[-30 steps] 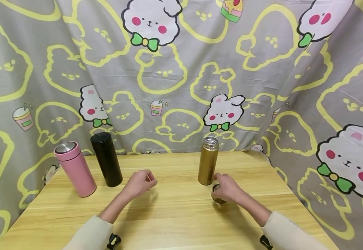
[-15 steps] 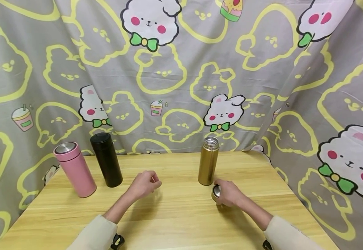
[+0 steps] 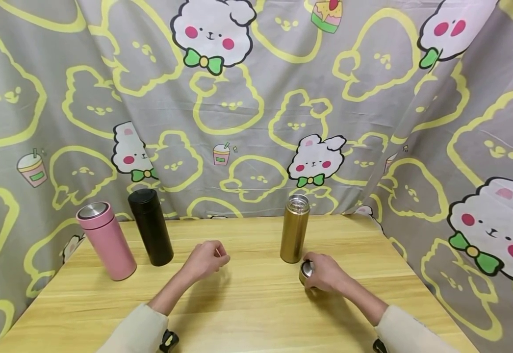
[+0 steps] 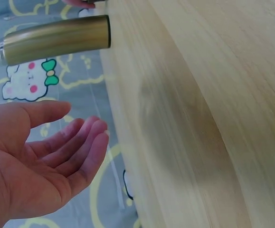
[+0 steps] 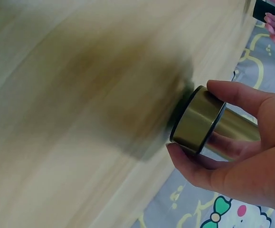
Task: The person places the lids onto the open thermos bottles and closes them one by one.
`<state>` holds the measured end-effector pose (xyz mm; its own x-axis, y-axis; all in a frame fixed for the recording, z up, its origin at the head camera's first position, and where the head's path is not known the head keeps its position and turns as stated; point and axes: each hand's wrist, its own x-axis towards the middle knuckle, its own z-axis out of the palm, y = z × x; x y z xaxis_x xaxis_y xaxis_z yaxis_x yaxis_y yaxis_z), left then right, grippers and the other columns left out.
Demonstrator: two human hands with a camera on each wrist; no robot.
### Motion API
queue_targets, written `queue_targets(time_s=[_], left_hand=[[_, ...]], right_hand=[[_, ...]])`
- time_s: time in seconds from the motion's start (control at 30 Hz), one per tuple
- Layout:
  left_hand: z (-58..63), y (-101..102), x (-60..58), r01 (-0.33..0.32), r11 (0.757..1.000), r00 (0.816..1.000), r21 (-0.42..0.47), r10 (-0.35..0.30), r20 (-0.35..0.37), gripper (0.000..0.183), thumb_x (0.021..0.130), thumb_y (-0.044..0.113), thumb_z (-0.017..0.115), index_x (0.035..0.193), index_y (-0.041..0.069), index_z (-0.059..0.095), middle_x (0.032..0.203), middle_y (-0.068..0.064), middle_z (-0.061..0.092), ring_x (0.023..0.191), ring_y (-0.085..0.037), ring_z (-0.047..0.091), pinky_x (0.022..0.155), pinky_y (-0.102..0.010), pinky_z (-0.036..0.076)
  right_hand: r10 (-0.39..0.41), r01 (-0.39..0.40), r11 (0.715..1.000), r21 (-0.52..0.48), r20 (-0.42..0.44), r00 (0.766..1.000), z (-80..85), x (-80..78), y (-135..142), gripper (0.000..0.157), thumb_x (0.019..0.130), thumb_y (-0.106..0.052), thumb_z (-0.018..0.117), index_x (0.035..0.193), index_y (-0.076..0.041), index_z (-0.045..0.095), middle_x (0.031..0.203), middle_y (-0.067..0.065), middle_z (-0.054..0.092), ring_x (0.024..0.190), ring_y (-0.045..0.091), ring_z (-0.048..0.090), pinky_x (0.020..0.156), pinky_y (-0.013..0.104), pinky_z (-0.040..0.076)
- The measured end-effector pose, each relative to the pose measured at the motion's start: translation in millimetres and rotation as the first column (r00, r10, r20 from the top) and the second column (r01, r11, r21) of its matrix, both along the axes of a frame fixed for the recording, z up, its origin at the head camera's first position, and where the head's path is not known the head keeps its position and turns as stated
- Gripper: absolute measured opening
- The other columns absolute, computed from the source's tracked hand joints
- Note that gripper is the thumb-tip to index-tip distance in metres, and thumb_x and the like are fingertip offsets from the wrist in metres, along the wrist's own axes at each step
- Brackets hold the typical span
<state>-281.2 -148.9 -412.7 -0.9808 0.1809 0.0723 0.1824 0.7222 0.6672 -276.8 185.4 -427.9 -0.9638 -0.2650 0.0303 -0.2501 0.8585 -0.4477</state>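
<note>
In the head view, the right hand [image 3: 324, 273] is gripping a lid [image 3: 306, 270] low on the counter [image 3: 247, 314], just in front of the uncapped gold bottle [image 3: 294, 229], which is standing upright right of the middle, toward the far edge. The lid is showing more of its steel top than a second ago, because the right hand is sitting a little farther right; the left hand [image 3: 205, 260] is reaching slightly closer to the middle, while the bottles are keeping their places. The work in hand is seemingly centring on the lid, though whether it is being set down or taken up is impossible to tell. The pink bottle [image 3: 108, 245] is standing by the left edge, with the black bottle [image 3: 151, 228] just beside it. Bare wood is stretching between the left hand and the gold bottle and along the near side, leaving room for moving; the curtain [image 3: 256, 88] is hanging behind the far edge. In the left wrist view, the left hand's fingers are curving loosely and holding nothing. In the right wrist view, the right hand's fingers are pinching the lid from opposite sides, its rim at or just above the wood.
</note>
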Motion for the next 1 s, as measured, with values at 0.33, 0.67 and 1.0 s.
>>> queue_targets(time_s=[0.33,0.67,1.0], left_hand=[[23.0,21.3,-16.8,-0.015,1.0,0.998,0.018,0.017,-0.059,0.012,0.094,0.018,0.071,0.086,0.009,0.067,0.079,-0.007,0.072,0.064,-0.014,0.065,0.056,-0.03,0.048],[31.4,63.3,-30.9,-0.013,0.987,0.986,0.159,0.039,-0.162,0.021,0.082,0.015,0.08,0.101,0.015,0.072,0.093,-0.006,0.074,0.088,-0.02,0.07,0.075,-0.036,0.056],[35.1,118.3,-42.2,0.011,0.928,0.998,0.372,0.016,-0.068,0.081,0.071,0.03,0.093,0.141,0.02,0.055,0.135,-0.012,0.063,0.126,-0.03,0.06,0.101,-0.047,0.051]], right_hand=[[0.035,-0.035,0.999,0.0,-0.067,0.997,17.9,-1.2,2.6,0.055,0.061,-0.011,0.082,0.113,0.0,0.067,0.096,0.007,0.07,0.091,0.025,0.065,0.08,0.04,0.053],[0.034,-0.033,0.999,0.012,-0.104,0.994,25.1,1.2,6.6,0.049,0.063,-0.014,0.08,0.109,-0.001,0.069,0.093,0.005,0.07,0.089,0.025,0.064,0.077,0.04,0.052],[0.031,-0.031,1.0,0.003,-0.093,0.995,22.7,2.4,8.7,0.047,0.063,-0.016,0.084,0.106,-0.004,0.07,0.09,0.002,0.069,0.087,0.022,0.062,0.076,0.038,0.051]])
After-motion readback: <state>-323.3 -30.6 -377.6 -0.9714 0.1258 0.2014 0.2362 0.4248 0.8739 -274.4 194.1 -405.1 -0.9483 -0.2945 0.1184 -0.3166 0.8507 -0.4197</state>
